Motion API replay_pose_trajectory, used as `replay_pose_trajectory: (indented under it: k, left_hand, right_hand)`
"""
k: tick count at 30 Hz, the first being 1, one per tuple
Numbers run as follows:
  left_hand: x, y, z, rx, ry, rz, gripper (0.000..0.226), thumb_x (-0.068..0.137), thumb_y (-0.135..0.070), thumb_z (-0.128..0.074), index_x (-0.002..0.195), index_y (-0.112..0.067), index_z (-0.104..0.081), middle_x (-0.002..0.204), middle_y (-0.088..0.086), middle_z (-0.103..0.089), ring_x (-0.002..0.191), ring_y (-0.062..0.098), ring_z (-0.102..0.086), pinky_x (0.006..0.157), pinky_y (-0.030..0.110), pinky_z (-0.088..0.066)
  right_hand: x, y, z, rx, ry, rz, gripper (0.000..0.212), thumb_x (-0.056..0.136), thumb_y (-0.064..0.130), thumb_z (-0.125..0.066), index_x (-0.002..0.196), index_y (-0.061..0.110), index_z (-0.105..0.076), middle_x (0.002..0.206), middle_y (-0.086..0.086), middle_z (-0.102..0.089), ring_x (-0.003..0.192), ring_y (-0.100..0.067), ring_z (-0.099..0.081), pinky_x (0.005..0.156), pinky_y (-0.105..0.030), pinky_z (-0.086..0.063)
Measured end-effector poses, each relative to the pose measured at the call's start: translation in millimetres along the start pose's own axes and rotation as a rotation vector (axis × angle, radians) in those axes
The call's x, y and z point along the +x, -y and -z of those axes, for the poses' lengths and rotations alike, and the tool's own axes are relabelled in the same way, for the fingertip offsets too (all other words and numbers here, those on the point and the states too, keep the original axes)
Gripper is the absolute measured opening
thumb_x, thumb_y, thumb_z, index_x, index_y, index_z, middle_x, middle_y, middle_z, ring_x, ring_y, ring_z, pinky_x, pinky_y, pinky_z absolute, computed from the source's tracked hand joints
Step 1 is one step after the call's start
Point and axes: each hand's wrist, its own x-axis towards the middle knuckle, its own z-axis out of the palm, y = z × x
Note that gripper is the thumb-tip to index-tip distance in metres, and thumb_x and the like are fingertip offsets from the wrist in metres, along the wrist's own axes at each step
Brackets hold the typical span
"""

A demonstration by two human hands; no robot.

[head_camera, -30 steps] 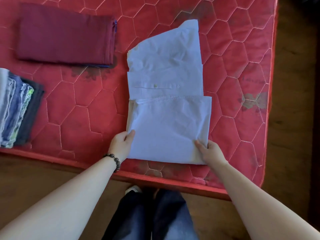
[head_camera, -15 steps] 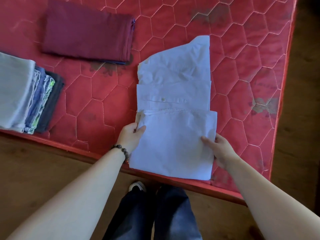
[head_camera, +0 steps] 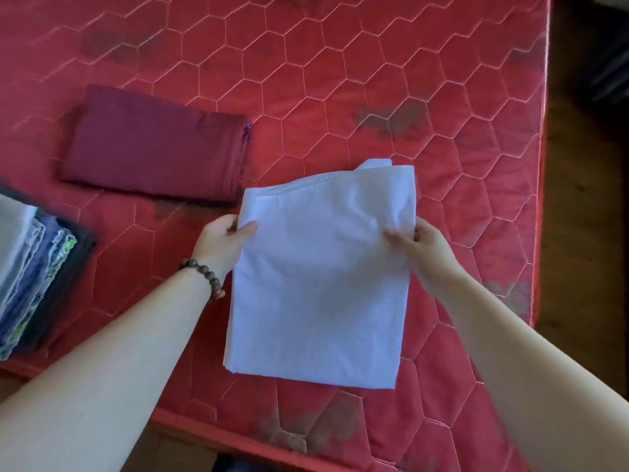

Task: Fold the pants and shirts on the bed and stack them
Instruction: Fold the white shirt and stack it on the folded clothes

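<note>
Bare forearms, brown beaded bracelet (head_camera: 204, 274)

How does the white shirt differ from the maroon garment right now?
The white shirt is gripped at its sides by the left hand and right hand; the maroon garment lies untouched. The shirt sits near the mattress front edge, the maroon one farther back left. Both are folded rectangles.
</note>
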Motion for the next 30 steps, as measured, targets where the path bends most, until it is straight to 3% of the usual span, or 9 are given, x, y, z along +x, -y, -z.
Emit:
replay_pose_trajectory:
  k: [3,6,10,14,17,20,23,26,30]
  left_hand:
    - [31,23,-13,0.196,0.007,0.081,0.033,0.091,-0.035,-0.060,0.085,-0.003,-0.061,0.078,0.009,-0.060,0.070,0.022,-0.052,0.065,0.035,-0.041]
    - [45,36,-15,0.262,-0.052,0.046,0.042,0.092,-0.033,-0.055,0.080,0.007,-0.050,0.068,0.009,-0.044,0.063,0.021,-0.039,0.059,0.034,-0.030]
    - [45,28,-16,0.079,-0.063,-0.028,0.031,0.091,-0.028,-0.055,0.083,0.003,-0.055,0.071,0.007,-0.045,0.066,0.019,-0.038,0.063,0.033,-0.031]
    - [50,-2,-15,-0.183,-0.021,-0.024,0.019,0.084,-0.034,-0.058,0.086,-0.019,-0.070,0.075,0.003,-0.063,0.068,0.015,-0.053,0.063,0.030,-0.043]
    - [64,-7,-18,-0.147,-0.032,-0.010,0.020,0.086,-0.032,-0.059,0.088,-0.015,-0.070,0.083,0.015,-0.066,0.074,0.022,-0.057,0.071,0.036,-0.047]
    - [75,-1,-26,0.190,-0.106,0.004,0.029,0.091,-0.029,-0.056,0.073,-0.006,-0.060,0.062,0.004,-0.050,0.061,0.017,-0.044,0.054,0.024,-0.036]
    - [80,-2,-25,0.235,-0.170,-0.075,0.031,0.093,-0.024,-0.053,0.064,-0.015,-0.050,0.053,-0.006,-0.038,0.045,0.007,-0.035,0.039,0.014,-0.027]
    - [79,-10,-23,0.264,-0.194,-0.117,0.022,0.094,-0.025,-0.053,0.077,-0.012,-0.058,0.061,-0.004,-0.047,0.052,0.005,-0.043,0.050,0.020,-0.034]
    - [62,-17,-26,0.560,-0.325,-0.188,0.025,0.091,-0.020,-0.058,0.111,-0.005,-0.058,0.097,0.012,-0.062,0.095,0.032,-0.056,0.078,0.037,-0.043]
  right_hand:
    - [33,-31,-14,-0.117,-0.075,-0.145,0.018,0.088,0.017,-0.067,0.105,0.011,-0.064,0.105,-0.016,-0.071,0.093,-0.033,-0.069,0.079,-0.047,-0.058]
    - [41,-45,-18,-0.138,-0.166,-0.147,0.012,0.087,0.017,-0.067,0.096,0.009,-0.066,0.095,-0.018,-0.071,0.081,-0.028,-0.069,0.077,-0.051,-0.058]
    - [36,-34,-17,-0.191,-0.208,-0.057,0.003,0.088,0.017,-0.065,0.091,0.015,-0.067,0.076,-0.003,-0.068,0.065,-0.017,-0.063,0.063,-0.035,-0.055]
    - [46,-12,-11,-0.163,-0.255,0.071,0.010,0.088,0.017,-0.064,0.079,0.015,-0.060,0.069,0.000,-0.060,0.060,-0.012,-0.055,0.054,-0.027,-0.047]
    - [65,-7,-12,-0.208,-0.279,0.050,0.011,0.087,0.019,-0.064,0.085,0.009,-0.060,0.071,-0.001,-0.060,0.060,-0.011,-0.054,0.053,-0.025,-0.045]
    - [79,-16,-18,-0.262,-0.294,-0.033,0.016,0.087,0.019,-0.064,0.090,0.003,-0.061,0.077,-0.005,-0.061,0.067,-0.017,-0.055,0.063,-0.032,-0.048]
    - [88,-13,-19,-0.263,-0.331,0.021,0.015,0.086,0.020,-0.065,0.081,0.008,-0.059,0.069,0.003,-0.059,0.060,-0.010,-0.052,0.056,-0.025,-0.045]
    - [92,-7,-22,-0.316,-0.363,0.031,0.016,0.085,0.022,-0.066,0.077,0.011,-0.058,0.066,0.009,-0.058,0.056,-0.006,-0.051,0.047,-0.020,-0.040]
    - [81,-3,-30,-0.601,-0.546,-0.036,0.033,0.086,0.030,-0.064,0.111,0.011,-0.054,0.108,-0.008,-0.058,0.094,-0.026,-0.056,0.072,-0.033,-0.042]
